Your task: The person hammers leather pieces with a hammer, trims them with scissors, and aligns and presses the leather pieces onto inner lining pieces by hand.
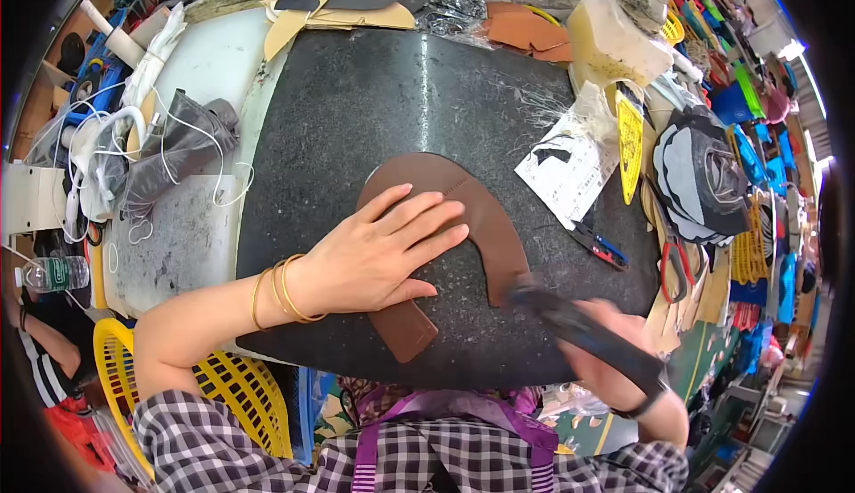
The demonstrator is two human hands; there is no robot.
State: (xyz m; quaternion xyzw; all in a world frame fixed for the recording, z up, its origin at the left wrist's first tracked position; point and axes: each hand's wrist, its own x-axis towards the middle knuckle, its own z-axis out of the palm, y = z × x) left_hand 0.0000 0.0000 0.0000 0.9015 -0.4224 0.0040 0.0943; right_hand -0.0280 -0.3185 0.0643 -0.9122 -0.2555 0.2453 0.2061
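Note:
A brown, horseshoe-shaped piece, leather-like (488, 217), lies on the black work surface, its two ends toward me. A short row of small marks crosses its top curve. My left hand (374, 248) rests flat across its left side, fingers stretched out, open, covering part of it. Closed round a long dark tool (597, 328), my right hand (610, 355) is at the right, smeared by motion. The tool's tip is at the piece's right end; whether they touch, and the tool's exact kind, the blur hides.
Beyond the black board (356, 92) lie tan and black cut pieces (356, 8). On the right are a white paper sheet (570, 168), thread snips (601, 245), red-handled scissors (679, 270) and a pale plastic container (614, 39). A yellow basket (240, 395) stands at lower left.

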